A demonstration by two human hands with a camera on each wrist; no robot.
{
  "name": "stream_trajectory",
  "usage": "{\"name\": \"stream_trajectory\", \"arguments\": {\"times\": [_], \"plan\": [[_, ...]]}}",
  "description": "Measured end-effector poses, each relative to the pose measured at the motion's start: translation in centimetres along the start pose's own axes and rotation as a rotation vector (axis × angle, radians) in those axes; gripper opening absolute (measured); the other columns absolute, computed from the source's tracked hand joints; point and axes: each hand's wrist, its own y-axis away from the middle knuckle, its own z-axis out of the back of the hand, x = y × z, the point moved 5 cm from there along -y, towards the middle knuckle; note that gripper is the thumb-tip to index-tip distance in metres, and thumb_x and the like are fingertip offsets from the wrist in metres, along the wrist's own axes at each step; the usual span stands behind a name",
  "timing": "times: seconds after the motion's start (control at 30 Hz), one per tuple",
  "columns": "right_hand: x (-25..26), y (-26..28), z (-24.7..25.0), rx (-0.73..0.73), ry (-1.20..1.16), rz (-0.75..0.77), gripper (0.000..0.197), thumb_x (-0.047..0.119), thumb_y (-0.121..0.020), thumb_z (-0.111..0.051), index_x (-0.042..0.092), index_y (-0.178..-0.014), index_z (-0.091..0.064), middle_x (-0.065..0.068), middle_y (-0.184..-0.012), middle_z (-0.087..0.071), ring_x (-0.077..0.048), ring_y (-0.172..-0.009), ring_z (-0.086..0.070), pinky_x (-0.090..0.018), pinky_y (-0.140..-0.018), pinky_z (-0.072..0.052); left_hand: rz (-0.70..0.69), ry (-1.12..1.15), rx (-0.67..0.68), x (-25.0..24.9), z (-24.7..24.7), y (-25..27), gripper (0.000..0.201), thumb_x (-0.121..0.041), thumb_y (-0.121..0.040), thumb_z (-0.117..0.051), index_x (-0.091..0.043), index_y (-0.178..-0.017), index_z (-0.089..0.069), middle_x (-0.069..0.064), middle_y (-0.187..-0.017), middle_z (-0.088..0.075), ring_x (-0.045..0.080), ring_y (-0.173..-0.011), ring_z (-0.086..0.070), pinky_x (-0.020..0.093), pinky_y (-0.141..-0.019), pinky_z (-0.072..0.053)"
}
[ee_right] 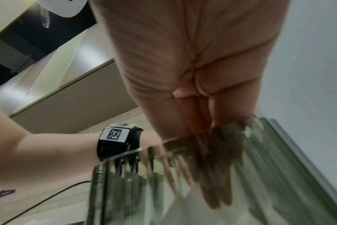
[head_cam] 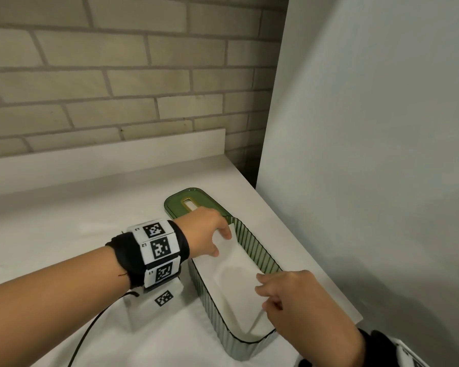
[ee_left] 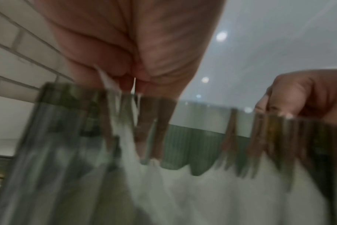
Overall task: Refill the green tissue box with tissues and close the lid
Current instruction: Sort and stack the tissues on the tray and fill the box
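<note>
- Head view: box (head_cam: 260,258), green and ribbed, stands open between the two hands, lengthways from one to the other. Tissues (head_cam: 236,287) sit inside as a white stack, its near end riding up toward the rim.
- Left hand (head_cam: 207,231) at the far end of the box, fingers bent down onto the stack's far edge. Left wrist view shows them pinched on a bit of white, though it is blurred.
- Right hand (head_cam: 286,292) at the near end, fingers reaching down over the stack. Right wrist view shows them fairly straight inside the box wall; whether they press or pinch, cannot tell.
- Lid (head_cam: 191,205) lies flat just beyond the left hand, slot up, off the box.
- Risk: stack goes in crooked. One end pushed deeper than the other would buckle the sheets against the wall.
- Risk: a sheet corner left over the rim. Lid would then seat on paper and not close flush.
- Risk: box is light and sits near the counter (head_cam: 329,295) edge on the right-hand side. A sideways shove could slide it off.
- Risk: top sheet not fed through the slot when the lid goes on.
</note>
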Motion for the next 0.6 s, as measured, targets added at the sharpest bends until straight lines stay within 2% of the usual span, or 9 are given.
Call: {"name": "stream_trajectory", "arguments": {"times": [0.07,0.13,0.17,0.2,0.3,0.37,0.43,0.5,0.6], "plan": [[0.1,-0.1,0.2,0.007,0.0,-0.001,0.025,0.014,-0.084,-0.041,0.017,-0.084,-0.066,0.006,-0.114,-0.067,-0.008,-0.108,-0.06,-0.022,-0.088,-0.048,0.016,0.002,0.018,0.0,-0.2,-0.1,0.042,-0.021,-0.081,-0.071,-0.025,-0.121,-0.06,-0.003,-0.125,-0.055,0.014,-0.115,-0.049,0.021,-0.091,-0.036],[-0.1,-0.2,0.2,0.014,0.01,-0.011,0.025,0.018,-0.072,-0.032,0.026,-0.064,-0.055,0.003,-0.076,-0.065,-0.011,-0.1,-0.064,-0.023,-0.074,-0.051,0.033,0.024,0.033,0.0,-0.1,-0.2,0.041,-0.023,-0.08,-0.071,-0.025,-0.12,-0.061,-0.004,-0.124,-0.055,0.013,-0.114,-0.049,0.019,-0.087,-0.035],[-0.3,-0.3,0.0,0.009,0.022,0.001,0.029,0.018,-0.066,-0.029,0.029,-0.055,-0.053,-0.001,-0.057,-0.047,-0.014,-0.086,-0.065,-0.026,-0.064,-0.048,0.044,0.045,0.04,0.1,0.0,-0.1,0.04,-0.024,-0.08,-0.071,-0.026,-0.119,-0.062,-0.005,-0.124,-0.055,0.012,-0.113,-0.05,0.019,-0.087,-0.035],[0.0,-0.1,0.2,0.045,0.046,-0.016,0.018,0.016,-0.061,-0.027,0.016,-0.054,-0.043,-0.004,-0.053,-0.029,-0.019,-0.067,-0.056,-0.031,-0.056,-0.041,0.054,0.07,0.046,0.1,0.2,0.0,0.04,-0.025,-0.08,-0.072,-0.026,-0.119,-0.062,-0.006,-0.123,-0.055,0.012,-0.112,-0.05,0.018,-0.087,-0.036],[0.3,0.2,1.2,0.045,0.129,-0.032,0.012,0.015,-0.065,-0.035,0.006,-0.062,-0.028,-0.008,-0.062,-0.022,-0.018,-0.061,-0.021,-0.032,-0.051,-0.02,0.074,0.136,0.046,0.4,1.0,0.1,0.041,-0.027,-0.079,-0.072,-0.029,-0.119,-0.062,-0.013,-0.107,-0.052,0.006,-0.1,-0.045,0.014,-0.078,-0.034],[0.4,0.5,1.9,0.043,0.109,-0.067,0.009,0.015,-0.071,-0.04,0.008,-0.069,-0.035,-0.005,-0.06,-0.026,-0.018,-0.059,-0.025,-0.023,-0.048,-0.021,0.074,0.147,0.046,0.5,1.5,0.0,0.041,-0.027,-0.079,-0.073,-0.029,-0.118,-0.063,-0.018,-0.093,-0.047,0.003,-0.094,-0.04,0.008,-0.064,-0.031],[0.6,0.9,2.1,0.104,0.1,-0.075,0.029,0.017,-0.074,-0.043,0.032,-0.055,-0.06,0.002,-0.058,-0.034,-0.019,-0.053,-0.036,-0.016,-0.043,-0.028,0.073,0.128,0.074,0.4,1.4,-0.1,0.04,-0.025,-0.078,-0.073,-0.029,-0.117,-0.064,-0.017,-0.097,-0.052,0.003,-0.096,-0.043,0.007,-0.065,-0.032],[0.7,0.8,1.8,0.146,0.085,-0.047,0.032,0.02,-0.076,-0.047,0.042,-0.07,-0.07,0.007,-0.073,-0.059,-0.016,-0.066,-0.059,-0.018,-0.057,-0.05,0.075,0.073,0.101,0.3,0.9,-0.2,0.04,-0.024,-0.079,-0.073,-0.029,-0.118,-0.063,-0.01,-0.117,-0.055,0.008,-0.106,-0.048,0.015,-0.08,-0.036],[0.8,0.6,1.6,0.119,0.079,-0.041,0.029,0.021,-0.079,-0.051,0.031,-0.096,-0.072,0.01,-0.1,-0.065,-0.006,-0.091,-0.063,-0.02,-0.078,-0.054,0.075,-0.036,0.131,-0.4,0.0,-0.3,0.042,-0.017,-0.082,-0.07,-0.024,-0.123,-0.06,-0.002,-0.13,-0.052,0.015,-0.117,-0.05,0.024,-0.092,-0.039]]}}
